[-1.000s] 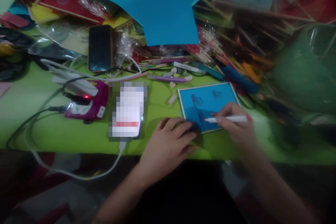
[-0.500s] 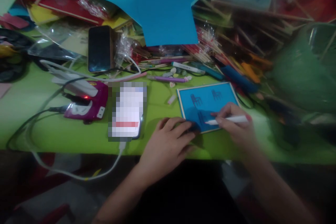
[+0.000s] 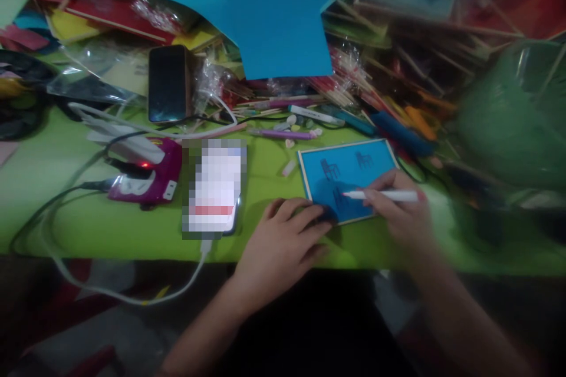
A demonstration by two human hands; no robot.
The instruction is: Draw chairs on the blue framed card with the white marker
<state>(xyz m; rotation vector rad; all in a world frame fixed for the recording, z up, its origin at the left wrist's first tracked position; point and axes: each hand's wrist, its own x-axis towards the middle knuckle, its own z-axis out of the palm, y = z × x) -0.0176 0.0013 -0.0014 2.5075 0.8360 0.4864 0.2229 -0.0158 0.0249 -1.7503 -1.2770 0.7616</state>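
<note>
A small blue card [image 3: 349, 159] edged with thin pale sticks lies on the green table. Two dark chair drawings [image 3: 329, 169] show along its upper part, and a third set of dark strokes [image 3: 339, 196] stands below the left one. My right hand [image 3: 400, 203] pinches a white marker [image 3: 389, 195] with a reddish end, its tip at those strokes. Flat over the card's lower left corner rests my left hand [image 3: 287, 238], fingers stretched out and holding nothing. A small marker cap [image 3: 289, 168] lies left of the card.
Left of my hands lies a lit phone [image 3: 214, 188] on a white cable, beside a magenta power strip [image 3: 148, 179]. A dark phone [image 3: 167, 83] stands behind. Pens, sticks and a large blue sheet [image 3: 283, 17] crowd the back; a green rounded object [image 3: 517, 118] stands right.
The marker tip has moved up and slightly left on the card, and the marker now lies more level. My left hand has stayed in place.
</note>
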